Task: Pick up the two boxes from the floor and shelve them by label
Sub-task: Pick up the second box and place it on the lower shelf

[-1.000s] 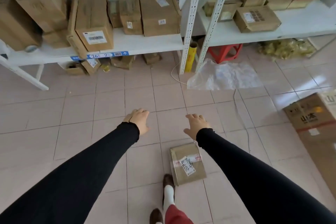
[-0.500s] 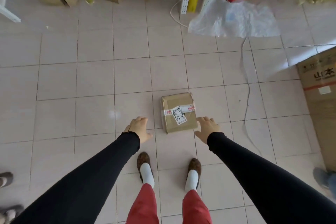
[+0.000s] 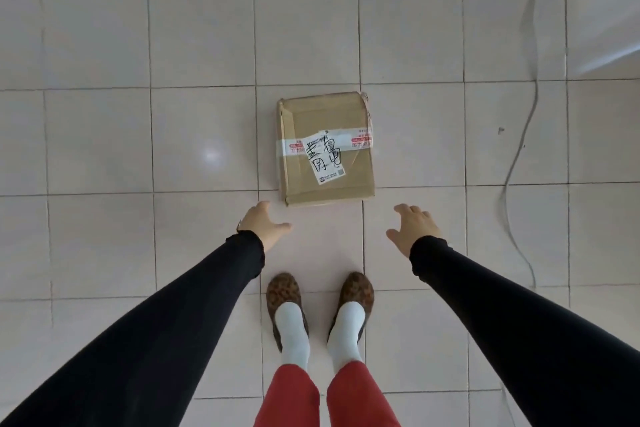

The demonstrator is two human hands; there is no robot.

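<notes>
A flat brown cardboard box [image 3: 325,149] lies on the tiled floor just ahead of my feet, sealed with a band of white tape and bearing a white label with handwritten black characters. My left hand [image 3: 265,225] hovers a little below the box's near left corner, fingers apart, holding nothing. My right hand [image 3: 414,227] hangs to the right of the box's near right corner, also spread and holding nothing. Neither hand touches the box. Only this one box is in view; the shelves are out of frame.
A thin grey cable [image 3: 519,135] snakes along the floor at the right. A pale sheet or panel [image 3: 609,28] shows at the upper right edge. My two feet [image 3: 320,302] in patterned shoes stand close behind the box.
My view has tilted further down, so the shelves and other cartons have left the frame. The box now sits ahead of both hands, which have spread slightly wider.
</notes>
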